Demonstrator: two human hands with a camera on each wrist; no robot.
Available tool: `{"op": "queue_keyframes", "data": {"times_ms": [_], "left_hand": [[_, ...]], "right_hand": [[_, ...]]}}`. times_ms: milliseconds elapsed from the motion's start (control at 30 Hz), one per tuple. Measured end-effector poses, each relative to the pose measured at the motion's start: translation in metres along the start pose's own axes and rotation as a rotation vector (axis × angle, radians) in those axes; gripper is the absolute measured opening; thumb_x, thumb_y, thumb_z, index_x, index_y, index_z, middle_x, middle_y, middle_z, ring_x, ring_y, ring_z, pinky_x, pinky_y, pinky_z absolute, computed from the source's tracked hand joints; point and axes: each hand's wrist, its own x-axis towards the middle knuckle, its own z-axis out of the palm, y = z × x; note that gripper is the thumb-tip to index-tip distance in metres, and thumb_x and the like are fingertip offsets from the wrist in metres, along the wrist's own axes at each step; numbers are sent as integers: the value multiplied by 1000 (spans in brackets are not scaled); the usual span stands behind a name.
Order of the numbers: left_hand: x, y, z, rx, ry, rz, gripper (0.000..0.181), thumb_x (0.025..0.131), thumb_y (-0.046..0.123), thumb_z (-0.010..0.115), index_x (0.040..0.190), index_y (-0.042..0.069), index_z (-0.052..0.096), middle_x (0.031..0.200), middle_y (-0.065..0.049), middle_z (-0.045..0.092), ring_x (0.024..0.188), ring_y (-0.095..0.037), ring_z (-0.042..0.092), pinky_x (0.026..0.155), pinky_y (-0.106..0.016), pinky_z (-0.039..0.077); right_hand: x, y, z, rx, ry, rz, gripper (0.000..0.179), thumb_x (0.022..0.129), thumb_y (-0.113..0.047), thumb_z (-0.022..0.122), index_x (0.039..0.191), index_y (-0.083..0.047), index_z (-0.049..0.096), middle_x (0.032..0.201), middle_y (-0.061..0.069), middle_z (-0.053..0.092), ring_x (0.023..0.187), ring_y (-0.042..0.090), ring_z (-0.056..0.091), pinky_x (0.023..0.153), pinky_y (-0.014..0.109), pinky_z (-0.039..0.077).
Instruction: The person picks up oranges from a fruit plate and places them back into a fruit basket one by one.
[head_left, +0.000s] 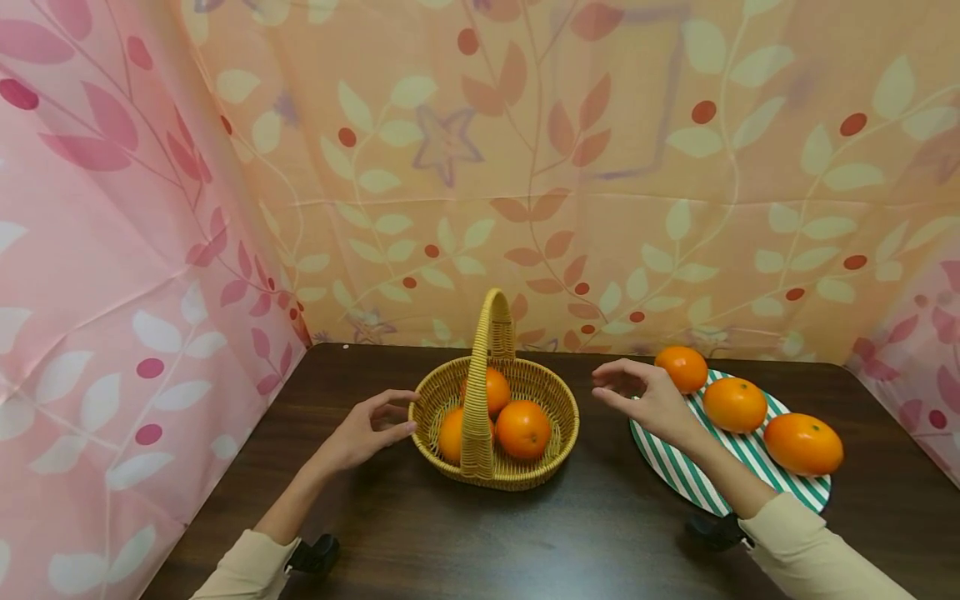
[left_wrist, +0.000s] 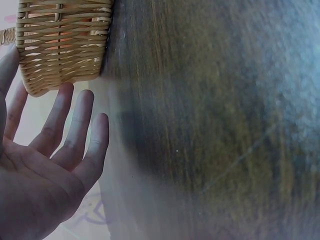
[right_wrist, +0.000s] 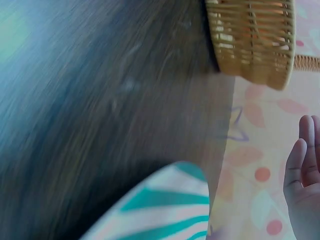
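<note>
A yellow wicker basket (head_left: 564, 433) with a tall arched handle stands mid-table, holding several oranges, among them a front orange (head_left: 523, 429). My left hand (head_left: 367, 433) is at the basket's left rim, fingers loosely bent and fingertips right at the wicker; the left wrist view shows the hand (left_wrist: 55, 155) spread beside the woven side. To the right of the basket, my right hand (head_left: 652, 400) hovers with nothing in it, fingers loosely bent, its forearm passing over a green-and-white striped plate (head_left: 675, 471). On that plate lie an orange (head_left: 681, 369), a middle orange (head_left: 735, 405) and a near orange (head_left: 803, 444).
The dark wooden table (head_left: 540, 542) reaches back to a floral curtain (head_left: 420, 208). Pink floral cloth (head_left: 97, 333) hangs along the left side. Each wrist carries a black camera, such as the left camera (head_left: 315, 554).
</note>
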Motion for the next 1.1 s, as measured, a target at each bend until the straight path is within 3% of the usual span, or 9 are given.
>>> {"op": "queue_keyframes", "data": {"times_ms": [200, 567, 867, 1100], "left_hand": [[0, -1, 0, -8, -1, 1, 44, 98, 14, 71, 139, 5, 58, 129, -21, 62, 111, -37, 63, 85, -36, 53], [0, -1, 0, -15, -8, 4, 43, 98, 13, 71, 139, 4, 58, 127, -21, 62, 109, -41, 63, 82, -33, 54], [0, 0, 0, 1, -2, 1, 44, 98, 14, 71, 139, 4, 58, 130, -23, 60, 111, -37, 63, 84, -34, 53], [1, 1, 0, 6, -2, 0, 44, 98, 14, 72, 138, 5, 58, 131, -23, 59, 111, -38, 63, 85, -36, 53]], "right_hand": [[-10, 0, -22, -16, -5, 9, 19, 94, -6, 75, 112, -8, 72, 104, 6, 72, 87, 23, 68, 74, 27, 55], [-26, 5, -65, -43, 31, 30, 24, 93, 0, 73, 116, 0, 70, 107, 17, 70, 90, 16, 69, 78, 21, 54], [-43, 4, -109, -198, 26, 40, 26, 95, -3, 73, 121, 0, 68, 116, 20, 67, 93, 12, 68, 78, 17, 52], [-56, 7, -137, -263, 64, 127, 25, 94, -8, 75, 118, -6, 70, 109, 7, 70, 90, 7, 67, 77, 13, 50]]}}
